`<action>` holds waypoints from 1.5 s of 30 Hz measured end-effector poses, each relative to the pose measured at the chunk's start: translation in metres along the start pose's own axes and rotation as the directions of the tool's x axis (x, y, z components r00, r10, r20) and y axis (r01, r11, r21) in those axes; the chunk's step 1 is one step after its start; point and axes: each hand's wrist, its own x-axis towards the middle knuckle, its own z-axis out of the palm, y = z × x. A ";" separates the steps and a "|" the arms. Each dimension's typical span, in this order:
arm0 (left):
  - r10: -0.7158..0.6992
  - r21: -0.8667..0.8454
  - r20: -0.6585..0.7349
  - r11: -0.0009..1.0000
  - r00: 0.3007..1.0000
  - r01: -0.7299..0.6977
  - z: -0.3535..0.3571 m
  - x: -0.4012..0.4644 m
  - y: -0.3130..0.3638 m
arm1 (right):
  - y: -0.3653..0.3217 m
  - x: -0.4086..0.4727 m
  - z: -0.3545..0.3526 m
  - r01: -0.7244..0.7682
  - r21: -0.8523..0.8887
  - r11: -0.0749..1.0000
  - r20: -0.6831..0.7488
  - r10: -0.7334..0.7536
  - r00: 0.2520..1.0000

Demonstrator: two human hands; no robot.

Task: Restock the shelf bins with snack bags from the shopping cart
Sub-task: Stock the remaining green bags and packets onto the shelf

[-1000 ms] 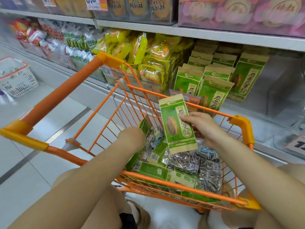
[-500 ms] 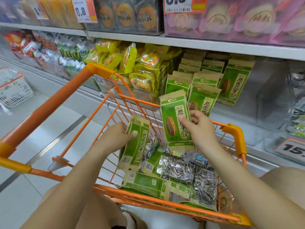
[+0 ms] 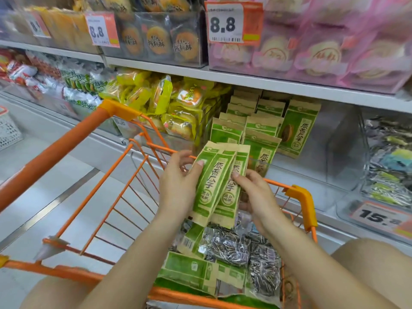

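A white basket stands on the floor at far left

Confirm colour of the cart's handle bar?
Orange, on the metal shopping cart's handle bar; head view.

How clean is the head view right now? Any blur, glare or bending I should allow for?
Head view: the green bags held by the left hand and right hand are sharp, print legible; the frame edges smear, notably the pink packs and the silver bags; wide-angle bending curves the shelf edge; lighting is even, with mild sheen on the yellow packs.
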 end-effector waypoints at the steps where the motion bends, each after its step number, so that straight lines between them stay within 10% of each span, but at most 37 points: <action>1: 0.076 0.099 -0.028 0.992 0.997 -0.073 0.004 -0.002 -0.002 | 0.000 0.000 0.000 -0.003 0.013 1.000 -0.001 0.003 1.000; 8: -0.020 0.151 0.405 0.987 0.914 -0.046 0.011 -0.013 -0.001 | -0.003 -0.001 -0.003 0.071 0.011 0.997 -0.021 -0.071 0.997; 13: -0.089 -0.154 0.319 0.977 0.944 0.144 0.008 -0.008 -0.002 | -0.003 0.000 -0.003 0.080 -0.051 0.995 -0.061 -0.083 0.995; 18: -0.144 -0.702 0.473 0.535 0.869 0.470 -0.020 0.007 0.002 | -0.005 0.002 -0.006 0.106 -0.088 0.990 -0.124 -0.116 0.985; 24: -0.245 -0.390 0.423 0.820 0.872 0.419 0.003 -0.002 -0.006 | -0.009 -0.004 0.000 0.051 -0.012 0.999 -0.004 -0.051 0.999; 32: 0.098 -0.195 0.345 0.980 0.934 -0.031 0.027 -0.013 0.009 | -0.020 -0.014 0.000 0.015 0.053 0.998 0.096 -0.020 0.995; 40: 0.205 0.158 0.135 0.962 0.969 -0.225 0.065 0.024 0.007 | -0.064 -0.013 -0.035 -0.046 0.129 0.991 -0.123 0.062 0.990; 45: 0.234 0.620 0.298 0.690 0.926 -0.374 0.088 0.025 -0.031 | -0.098 -0.019 -0.085 -0.022 0.041 0.999 -0.226 0.031 0.974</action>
